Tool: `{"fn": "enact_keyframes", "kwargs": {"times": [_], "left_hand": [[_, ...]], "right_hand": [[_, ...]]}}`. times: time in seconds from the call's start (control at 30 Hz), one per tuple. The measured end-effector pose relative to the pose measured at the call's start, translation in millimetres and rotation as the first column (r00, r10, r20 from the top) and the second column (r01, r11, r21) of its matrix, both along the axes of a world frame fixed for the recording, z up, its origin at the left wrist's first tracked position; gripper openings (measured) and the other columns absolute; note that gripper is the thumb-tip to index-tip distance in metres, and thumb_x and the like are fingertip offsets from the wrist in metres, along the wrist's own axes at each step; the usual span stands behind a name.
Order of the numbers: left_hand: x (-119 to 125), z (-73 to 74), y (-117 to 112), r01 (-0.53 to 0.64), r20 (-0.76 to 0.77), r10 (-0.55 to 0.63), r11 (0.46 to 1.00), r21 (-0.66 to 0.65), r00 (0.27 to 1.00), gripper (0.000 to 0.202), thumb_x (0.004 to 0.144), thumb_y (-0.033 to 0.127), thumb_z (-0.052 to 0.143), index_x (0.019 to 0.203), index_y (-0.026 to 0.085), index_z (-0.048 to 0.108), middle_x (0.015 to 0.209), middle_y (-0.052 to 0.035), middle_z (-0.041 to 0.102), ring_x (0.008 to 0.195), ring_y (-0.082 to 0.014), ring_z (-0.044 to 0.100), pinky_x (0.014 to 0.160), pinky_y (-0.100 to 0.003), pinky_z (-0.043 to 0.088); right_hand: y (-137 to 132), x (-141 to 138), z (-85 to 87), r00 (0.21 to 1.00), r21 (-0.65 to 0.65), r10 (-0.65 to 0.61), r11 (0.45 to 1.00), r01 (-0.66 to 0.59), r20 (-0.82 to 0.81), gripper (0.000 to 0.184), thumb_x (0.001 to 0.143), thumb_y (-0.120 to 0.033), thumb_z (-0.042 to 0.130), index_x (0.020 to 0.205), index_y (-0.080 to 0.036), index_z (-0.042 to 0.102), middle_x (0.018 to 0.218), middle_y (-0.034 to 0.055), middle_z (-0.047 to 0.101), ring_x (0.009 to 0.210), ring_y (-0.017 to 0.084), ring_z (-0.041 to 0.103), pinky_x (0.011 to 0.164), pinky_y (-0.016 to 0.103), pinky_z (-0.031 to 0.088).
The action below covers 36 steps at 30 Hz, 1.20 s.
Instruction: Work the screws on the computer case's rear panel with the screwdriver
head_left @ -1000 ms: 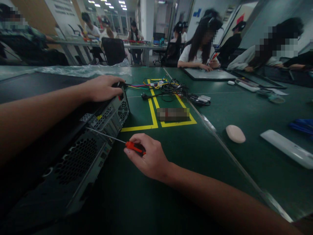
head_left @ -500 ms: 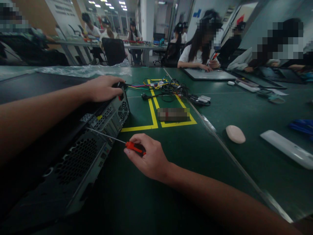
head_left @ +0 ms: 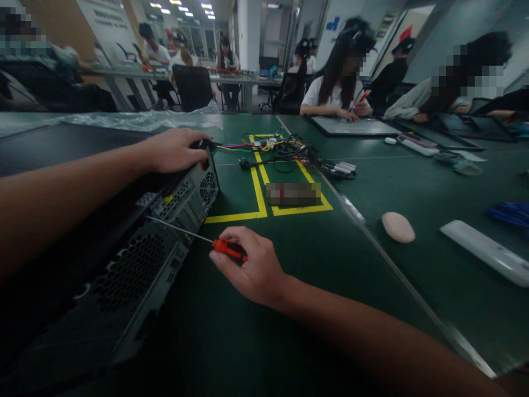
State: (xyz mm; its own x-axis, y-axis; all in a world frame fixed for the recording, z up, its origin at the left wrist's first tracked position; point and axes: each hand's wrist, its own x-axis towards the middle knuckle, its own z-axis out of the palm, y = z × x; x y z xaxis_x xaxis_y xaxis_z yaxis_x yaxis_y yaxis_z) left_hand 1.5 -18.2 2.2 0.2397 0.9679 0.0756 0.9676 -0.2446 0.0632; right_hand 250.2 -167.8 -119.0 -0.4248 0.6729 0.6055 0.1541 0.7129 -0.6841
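Observation:
On the left a black desktop computer case (head_left: 173,263) lies with its rear panel, a fan grille and port openings, turned toward me. My left hand (head_left: 176,150) rests on top of the case near its far end, fingers stretched out and lying flat. In my right hand (head_left: 252,262) is a screwdriver (head_left: 225,248) with a red handle, held between thumb and fingers. Its long metal shaft points left, and the tip meets the rear panel beside a perforated metal tab (head_left: 146,201). Whatever the tip touches is too small to make out.
Beyond the case lies a tangle of cables (head_left: 295,148) with a plug. A blurred-out block (head_left: 293,194) sits inside yellow tape lines (head_left: 259,193). To the right are a pinkish rounded case (head_left: 398,227) and a white elongated object (head_left: 483,251). Co-workers sit across the green table (head_left: 330,248).
Hardly anything differs. The screwdriver handle appears slightly turned in my right hand, while my left hand and the case stay put.

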Motion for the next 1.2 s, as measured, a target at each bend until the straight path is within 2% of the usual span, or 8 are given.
{"fn": "enact_keyframes", "kwargs": {"times": [0.13,0.33,0.5,0.7,0.9,1.07,1.2], "left_hand": [[-1.5,-0.8,1.3,0.019,0.002,-0.019,1.000,0.009,1.000,0.079,0.091,0.050,0.038,0.156,0.008,0.053,0.154,-0.0214,0.058,0.140,-0.0393,0.055,0.119,-0.050,0.039],[-6.2,-2.9,6.1,0.033,0.018,-0.033,0.999,0.013,0.999,0.077,0.091,0.054,0.042,0.156,0.016,0.055,0.153,-0.0156,0.061,0.138,-0.0365,0.056,0.119,-0.048,0.039],[-5.8,-3.2,5.4,0.027,0.005,-0.027,1.000,0.011,1.000,0.076,0.092,0.053,0.040,0.156,0.014,0.054,0.153,-0.0162,0.060,0.141,-0.0366,0.054,0.120,-0.047,0.038],[-7.0,-3.2,5.8,0.032,0.027,-0.032,0.999,0.018,0.999,0.075,0.090,0.054,0.043,0.154,0.017,0.056,0.150,-0.0141,0.062,0.138,-0.0372,0.055,0.118,-0.048,0.040],[-6.5,-3.0,6.2,0.053,0.030,-0.054,0.998,0.013,0.998,0.080,0.089,0.054,0.043,0.155,0.011,0.056,0.152,-0.0189,0.061,0.138,-0.0389,0.056,0.119,-0.049,0.039],[-7.2,-3.2,6.9,0.028,0.011,-0.028,1.000,0.012,1.000,0.079,0.089,0.055,0.042,0.156,0.015,0.054,0.152,-0.0159,0.061,0.139,-0.0373,0.055,0.119,-0.048,0.039],[-7.8,-3.2,7.7,0.042,0.016,-0.042,0.999,0.005,0.999,0.082,0.088,0.056,0.042,0.157,0.013,0.053,0.154,-0.0174,0.059,0.140,-0.0387,0.054,0.121,-0.049,0.038]], "right_hand": [[-0.1,1.0,0.4,1.000,0.029,-0.018,0.999,0.018,0.003,0.023,0.101,-0.038,0.068,0.113,-0.018,0.068,0.103,0.0060,0.077,0.090,0.017,0.073,0.085,0.030,0.059],[-0.1,1.7,2.8,0.998,-0.026,0.005,1.000,-0.004,0.070,0.028,0.107,-0.042,0.056,0.111,-0.018,0.071,0.101,0.0069,0.077,0.089,0.018,0.073,0.085,0.032,0.059],[-1.2,0.3,0.2,1.000,-0.034,0.020,0.999,-0.020,0.009,0.036,0.097,-0.043,0.071,0.123,-0.019,0.064,0.105,0.0064,0.077,0.087,0.018,0.073,0.081,0.031,0.061],[-0.1,0.1,-1.1,0.999,-0.031,0.028,0.999,-0.027,0.031,0.018,0.100,-0.036,0.065,0.110,-0.021,0.063,0.098,0.0038,0.074,0.082,0.015,0.071,0.078,0.030,0.060],[0.6,0.2,-0.8,0.999,-0.027,0.032,0.999,-0.031,0.025,0.017,0.101,-0.036,0.066,0.110,-0.021,0.063,0.097,0.0035,0.074,0.083,0.016,0.070,0.079,0.030,0.060],[-0.4,-0.4,-2.3,0.999,-0.053,0.030,0.998,-0.028,0.033,0.019,0.101,-0.037,0.065,0.111,-0.021,0.064,0.096,0.0033,0.073,0.084,0.016,0.071,0.080,0.031,0.060],[-0.5,0.4,-1.5,0.999,-0.051,0.034,0.998,-0.032,0.034,0.019,0.101,-0.037,0.065,0.111,-0.021,0.063,0.097,0.0039,0.074,0.083,0.016,0.070,0.079,0.031,0.060]]}}
